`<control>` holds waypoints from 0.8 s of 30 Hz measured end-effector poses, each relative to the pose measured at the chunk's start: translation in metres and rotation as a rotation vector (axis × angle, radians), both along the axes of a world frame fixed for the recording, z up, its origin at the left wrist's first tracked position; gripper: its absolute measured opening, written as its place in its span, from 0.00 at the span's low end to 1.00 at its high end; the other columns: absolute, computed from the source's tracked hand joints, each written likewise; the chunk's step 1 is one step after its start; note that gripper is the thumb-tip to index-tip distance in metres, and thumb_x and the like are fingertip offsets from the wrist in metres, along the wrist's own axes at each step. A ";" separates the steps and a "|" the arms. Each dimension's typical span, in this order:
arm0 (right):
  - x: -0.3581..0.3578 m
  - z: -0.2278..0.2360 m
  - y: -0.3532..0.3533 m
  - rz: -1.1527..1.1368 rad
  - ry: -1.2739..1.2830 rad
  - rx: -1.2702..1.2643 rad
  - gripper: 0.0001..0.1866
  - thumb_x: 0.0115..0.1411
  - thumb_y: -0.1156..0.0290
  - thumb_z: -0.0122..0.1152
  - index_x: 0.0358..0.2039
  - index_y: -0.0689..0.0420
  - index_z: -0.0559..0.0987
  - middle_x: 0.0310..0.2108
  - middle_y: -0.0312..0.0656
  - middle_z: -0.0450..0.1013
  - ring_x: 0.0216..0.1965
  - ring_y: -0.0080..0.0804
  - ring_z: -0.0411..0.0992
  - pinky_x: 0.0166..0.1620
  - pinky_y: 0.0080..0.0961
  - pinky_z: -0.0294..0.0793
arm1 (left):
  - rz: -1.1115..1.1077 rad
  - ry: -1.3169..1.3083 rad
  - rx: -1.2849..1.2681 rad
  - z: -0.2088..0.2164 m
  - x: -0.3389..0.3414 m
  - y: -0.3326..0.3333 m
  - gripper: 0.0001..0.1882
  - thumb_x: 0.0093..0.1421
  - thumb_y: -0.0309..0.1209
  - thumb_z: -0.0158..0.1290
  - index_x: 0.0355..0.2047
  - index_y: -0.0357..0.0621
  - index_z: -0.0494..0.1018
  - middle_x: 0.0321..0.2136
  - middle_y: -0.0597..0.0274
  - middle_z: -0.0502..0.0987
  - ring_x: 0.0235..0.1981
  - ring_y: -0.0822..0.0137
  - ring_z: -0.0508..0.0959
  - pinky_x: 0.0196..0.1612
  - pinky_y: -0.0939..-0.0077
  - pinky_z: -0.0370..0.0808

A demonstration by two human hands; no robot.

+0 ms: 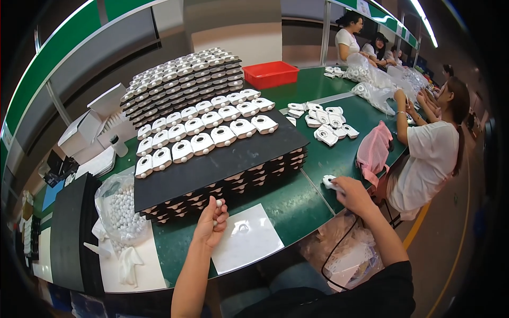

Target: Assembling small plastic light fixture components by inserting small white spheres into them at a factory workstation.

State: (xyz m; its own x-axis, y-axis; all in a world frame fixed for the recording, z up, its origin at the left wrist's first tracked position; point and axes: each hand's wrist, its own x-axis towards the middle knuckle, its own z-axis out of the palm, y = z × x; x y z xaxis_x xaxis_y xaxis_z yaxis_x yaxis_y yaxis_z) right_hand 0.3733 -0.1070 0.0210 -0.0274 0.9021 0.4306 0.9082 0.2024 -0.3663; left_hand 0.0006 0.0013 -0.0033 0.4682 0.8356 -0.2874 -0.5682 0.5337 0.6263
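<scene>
Low in front of the stacked trays, my left hand [208, 227] is closed, with a small white ball [219, 203] pinched at its fingertips and another pale ball showing in the curled fingers. Out to the right, my right hand [352, 194] has its fingers closed round a white plastic housing [328, 181] just above the green table. Rows of similar white housings [202, 143], each with a round dark hole and a white knob, stand on the top black tray [228, 163]. A white sheet [247, 238] under a clear cover lies beside my left hand.
A clear bag of white balls [123, 208] sits at the left, near a white nozzle [97, 249] and black boards [71, 233]. Loose housings [331, 124], a pink mesh bag [374, 148] and a red bin [271, 74] lie farther off. A co-worker [432, 148] sits at the right.
</scene>
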 end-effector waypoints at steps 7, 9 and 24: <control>-0.030 0.049 0.016 -0.062 -0.329 0.371 0.05 0.44 0.79 0.57 0.25 0.59 0.76 0.23 0.41 0.70 0.32 0.39 0.67 0.36 0.32 0.65 | 0.008 0.035 0.056 0.007 -0.003 -0.004 0.17 0.58 0.45 0.47 0.36 0.43 0.68 0.21 0.72 0.63 0.15 0.83 0.56 0.13 0.92 0.47; -0.048 0.054 0.017 -0.043 -0.142 0.408 0.09 0.42 0.81 0.60 0.28 0.58 0.76 0.24 0.40 0.70 0.31 0.38 0.66 0.32 0.27 0.65 | -0.004 -0.001 0.064 0.008 0.000 -0.005 0.16 0.59 0.40 0.48 0.41 0.42 0.66 0.24 0.71 0.65 0.17 0.84 0.57 0.15 0.93 0.48; -0.172 -0.033 0.036 0.389 1.108 -0.337 0.06 0.57 0.79 0.48 0.36 0.63 0.70 0.33 0.36 0.71 0.35 0.19 0.68 0.39 0.16 0.69 | -0.041 0.003 0.158 0.008 0.002 -0.004 0.13 0.55 0.28 0.52 0.42 0.46 0.68 0.36 0.63 0.73 0.18 0.83 0.61 0.13 0.94 0.49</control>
State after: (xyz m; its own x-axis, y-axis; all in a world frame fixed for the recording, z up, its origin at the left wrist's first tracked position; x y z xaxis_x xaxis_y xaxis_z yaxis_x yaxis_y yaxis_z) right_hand 0.2010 -0.0711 -0.0118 -0.0875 0.9865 0.1386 -0.0289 0.1365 -0.9902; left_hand 0.0022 -0.0031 0.0048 0.5026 0.8504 -0.1554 -0.5460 0.4517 0.7056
